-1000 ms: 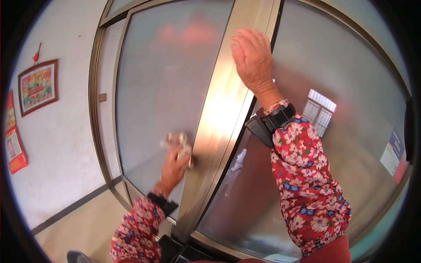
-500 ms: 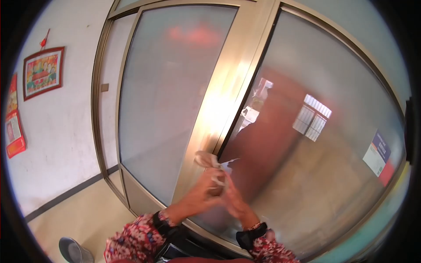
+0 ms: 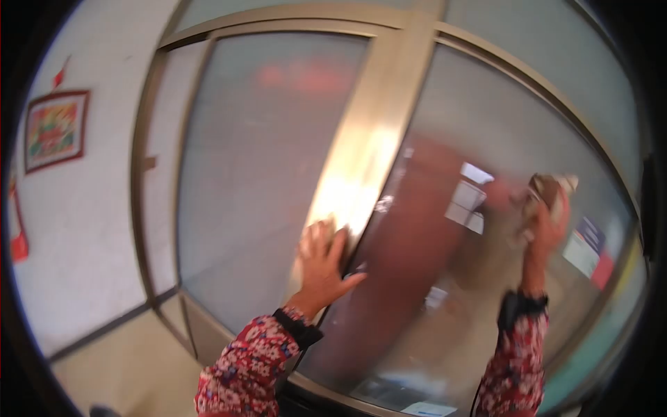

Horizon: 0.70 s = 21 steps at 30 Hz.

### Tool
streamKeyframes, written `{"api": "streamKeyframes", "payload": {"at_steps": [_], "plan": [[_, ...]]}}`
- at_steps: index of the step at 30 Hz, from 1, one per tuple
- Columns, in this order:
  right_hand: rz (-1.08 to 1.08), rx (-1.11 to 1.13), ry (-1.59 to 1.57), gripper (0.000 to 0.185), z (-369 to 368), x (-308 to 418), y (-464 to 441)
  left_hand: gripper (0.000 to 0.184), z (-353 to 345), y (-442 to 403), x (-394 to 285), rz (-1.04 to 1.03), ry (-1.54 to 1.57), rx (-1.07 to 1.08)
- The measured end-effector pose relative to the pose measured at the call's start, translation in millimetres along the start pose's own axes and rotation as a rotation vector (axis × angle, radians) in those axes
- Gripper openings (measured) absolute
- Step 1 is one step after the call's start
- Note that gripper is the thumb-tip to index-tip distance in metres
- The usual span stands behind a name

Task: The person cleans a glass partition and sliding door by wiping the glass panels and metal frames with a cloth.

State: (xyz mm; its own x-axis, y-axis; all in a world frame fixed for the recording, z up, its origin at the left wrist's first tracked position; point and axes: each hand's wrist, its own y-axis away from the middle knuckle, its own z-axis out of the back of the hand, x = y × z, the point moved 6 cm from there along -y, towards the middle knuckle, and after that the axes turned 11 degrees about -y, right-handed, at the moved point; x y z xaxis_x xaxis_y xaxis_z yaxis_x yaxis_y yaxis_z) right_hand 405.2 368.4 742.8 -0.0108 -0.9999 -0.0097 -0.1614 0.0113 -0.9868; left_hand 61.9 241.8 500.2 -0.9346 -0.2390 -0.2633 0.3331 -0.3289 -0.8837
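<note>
My left hand (image 3: 320, 270) is spread out against the shiny metal door frame (image 3: 362, 149), its fingers apart and nothing in it. Over on the right, my right hand (image 3: 545, 233) grips a brownish, crumpled cloth (image 3: 546, 186) up against the glass pane (image 3: 507, 97). Parts of the cloth stick out above and to the left of the fingers. The pane is hazy and reflects a reddish-brown shape and bright window-like patches.
Left of the metal frame is a frosted glass door panel (image 3: 267, 153). A paper label (image 3: 586, 244) sticks to the right pane. On the white wall hangs a framed picture (image 3: 57, 131). A bucket's dark rim (image 3: 104, 411) shows at the bottom left.
My hands were together at the metal frame, around the cloth. Now they are apart: my right hand has carried the cloth up and right, and my left has opened onto the frame.
</note>
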Motion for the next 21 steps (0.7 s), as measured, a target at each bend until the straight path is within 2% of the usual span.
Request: {"api": "streamKeyframes", "payload": {"at_steps": [2, 4, 6, 8, 10, 11, 13, 15, 19, 21], "plan": [[0.426, 0.014, 0.459, 0.063, -24.2, -39.1, -23.3, 0.098, -29.5, 0.8, 5.7, -0.025, -0.054, -0.006], [0.581, -0.046, 0.645, 0.068, -58.6, -21.5, -29.8, 0.089, -42.8, 4.1, 16.4, -0.060, -0.133, -0.068], [0.533, 0.078, 0.506, 0.067, -87.4, -27.8, -67.6, 0.084, -46.2, 2.4, 14.8, -0.074, -0.121, -0.094], [0.732, 0.014, 0.479, 0.057, -127.6, -18.6, -107.1, 0.080, -47.2, 0.1, 14.3, -0.109, -0.111, -0.094], [0.475, 0.166, 0.313, 0.056, -179.5, -8.4, -144.9, 0.079, -47.4, 4.1, 16.8, -0.115, -0.109, -0.094], [0.635, 0.048, 0.382, 0.048, -209.4, -8.1, -153.4, 0.079, -47.6, 2.4, 18.4, -0.117, -0.108, -0.084], [0.623, 0.166, 0.376, 0.042, -260.0, 6.0, -143.3, 0.080, -50.2, 4.3, 19.0, -0.129, -0.106, -0.091], [0.830, 0.209, 0.147, 0.034, -283.1, 24.0, -94.8, 0.074, -49.6, 4.3, 18.5, -0.133, -0.096, -0.130], [0.742, 0.716, 0.195, 0.034, -253.8, 40.7, 18.5, 0.088, -51.1, 7.5, 17.1, -0.166, -0.134, -0.167], [0.826, 0.826, 0.271, 0.029, -239.8, 48.0, 48.9, 0.085, -50.0, 8.1, 16.0, -0.152, -0.122, -0.133]]}}
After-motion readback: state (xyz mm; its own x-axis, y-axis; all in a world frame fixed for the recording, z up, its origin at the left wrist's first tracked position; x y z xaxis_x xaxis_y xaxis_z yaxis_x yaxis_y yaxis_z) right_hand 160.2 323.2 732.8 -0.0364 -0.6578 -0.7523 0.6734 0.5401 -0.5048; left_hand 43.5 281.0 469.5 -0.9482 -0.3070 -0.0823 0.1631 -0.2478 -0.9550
